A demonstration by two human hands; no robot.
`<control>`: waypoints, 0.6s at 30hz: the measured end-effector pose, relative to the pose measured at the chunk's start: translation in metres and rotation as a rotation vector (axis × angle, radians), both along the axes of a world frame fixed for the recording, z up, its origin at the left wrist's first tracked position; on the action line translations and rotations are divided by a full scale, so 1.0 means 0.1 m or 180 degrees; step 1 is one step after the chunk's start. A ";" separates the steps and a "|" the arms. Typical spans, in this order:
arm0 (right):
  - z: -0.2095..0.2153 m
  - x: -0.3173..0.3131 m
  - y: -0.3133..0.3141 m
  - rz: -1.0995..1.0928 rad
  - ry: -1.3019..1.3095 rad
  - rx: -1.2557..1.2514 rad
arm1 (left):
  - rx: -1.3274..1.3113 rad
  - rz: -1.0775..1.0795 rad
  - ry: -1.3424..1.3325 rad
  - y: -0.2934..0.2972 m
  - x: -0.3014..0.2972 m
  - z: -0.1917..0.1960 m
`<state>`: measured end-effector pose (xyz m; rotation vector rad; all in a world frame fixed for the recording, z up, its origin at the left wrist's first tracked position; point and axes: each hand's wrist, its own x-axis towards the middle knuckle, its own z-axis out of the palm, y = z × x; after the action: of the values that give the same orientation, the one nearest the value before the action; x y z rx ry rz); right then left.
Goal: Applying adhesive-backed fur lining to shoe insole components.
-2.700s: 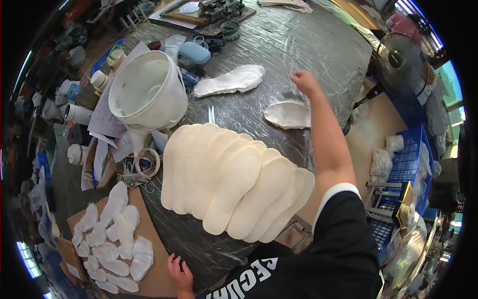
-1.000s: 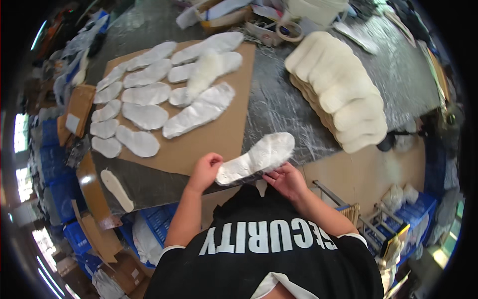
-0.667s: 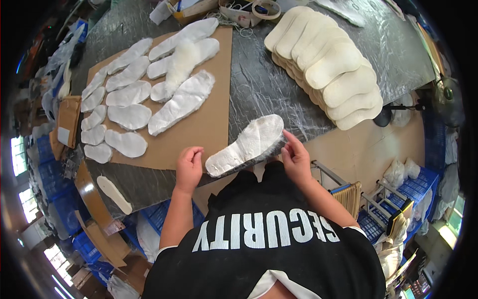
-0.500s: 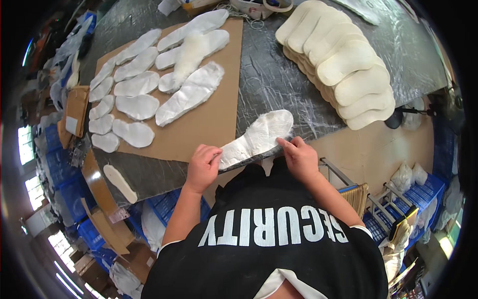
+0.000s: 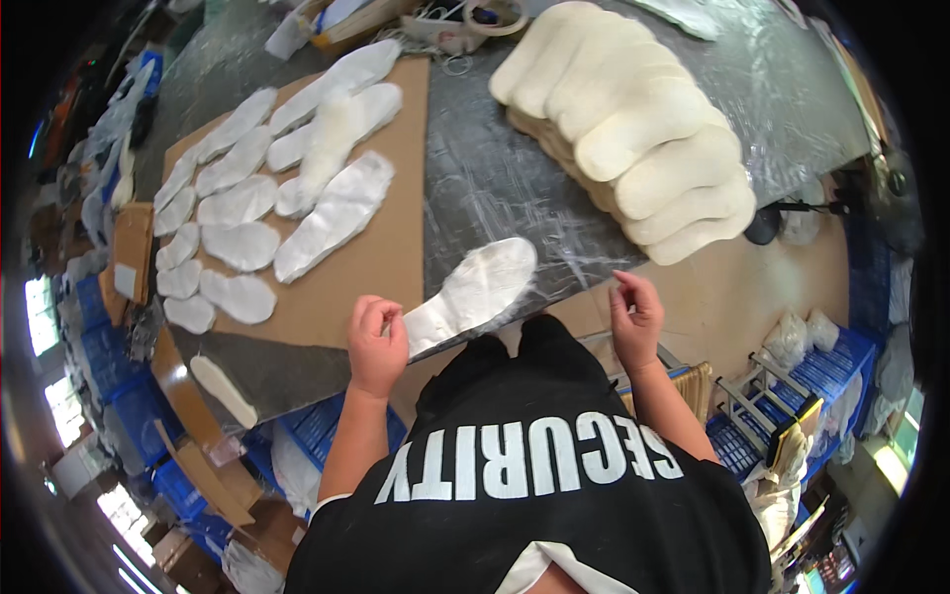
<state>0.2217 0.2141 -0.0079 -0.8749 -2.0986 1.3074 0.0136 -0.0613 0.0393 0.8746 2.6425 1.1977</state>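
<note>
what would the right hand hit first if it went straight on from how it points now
The right hand would probably meet the stack of cream insoles, just past a strip of dark tabletop. Its height is unclear, so it might catch the table edge first.

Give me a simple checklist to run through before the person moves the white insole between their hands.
1. White insole rests on the dark table: ok, at the near edge.
2. Left hand grips it: cannot tell; contact at the narrow end is unclear.
3. Right hand touches it: not ok, it is apart.
4. Cream insole pile stands apart from it: ok.
5. Its underside is tidy: cannot tell, hidden.
</note>
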 end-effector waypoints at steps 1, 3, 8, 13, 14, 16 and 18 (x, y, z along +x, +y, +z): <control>0.03 0.06 0.15 -0.0245 -0.0041 0.0177 | 0.0013 -0.0195 -0.0042 0.17 0.03 0.02; 0.08 0.09 0.44 -0.0433 -0.0219 0.0885 | 0.0225 -0.0702 0.0090 0.56 0.08 0.02; 0.29 -0.07 0.84 0.0204 -0.0640 0.1955 | 0.0689 -0.2079 0.0440 1.65 0.24 0.02; 0.43 -0.52 1.02 0.0522 -0.0692 0.2223 | 0.0612 -0.2008 0.0862 2.42 0.24 -0.09; 0.47 -0.64 1.04 0.0769 -0.0896 0.2310 | 0.0483 -0.1799 0.1021 2.50 0.21 -0.12; 0.45 -0.78 1.07 0.0882 -0.1035 0.2520 | 0.0459 -0.1780 0.0970 2.59 0.11 -0.15; 0.49 -0.82 1.10 0.1388 -0.1318 0.2694 | 0.0150 -0.1664 0.0880 2.64 0.03 -0.16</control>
<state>0.1400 0.3236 0.0412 -0.3264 -2.9103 0.2816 0.0168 0.2031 0.0231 1.7114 2.3340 1.0609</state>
